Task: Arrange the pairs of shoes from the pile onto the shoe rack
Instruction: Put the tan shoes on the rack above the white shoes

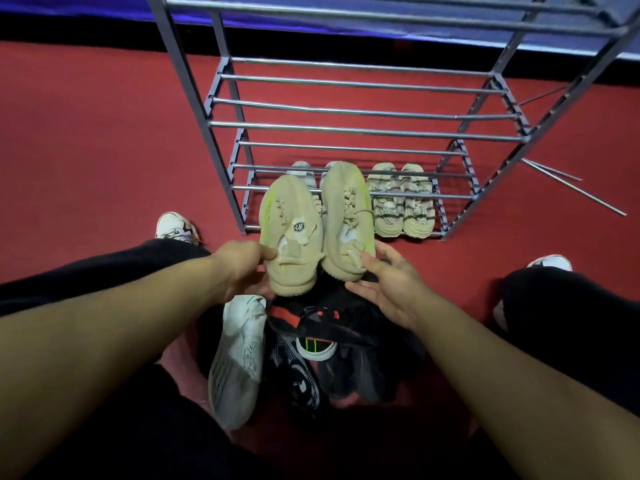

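Observation:
I hold a pair of beige knit sneakers in front of the grey metal shoe rack [363,131]. My left hand [242,266] grips the heel of the left beige sneaker [289,220]. My right hand [388,282] grips the heel of the right beige sneaker [346,216]. Both toes point at the rack's bottom shelf. That shelf holds a pair of beige strapped sandals [400,202] at the right and a pale pair [304,173] mostly hidden behind the sneakers. Below my hands lies the pile: a white sneaker [239,358], a black and red shoe [318,322] and dark shoes [349,372].
The rack's upper shelves [360,81] carry no shoes. Red carpet [104,150] covers the floor. My own legs in black trousers and white shoes [176,226] flank the pile. Loose metal rods [571,187] lie right of the rack.

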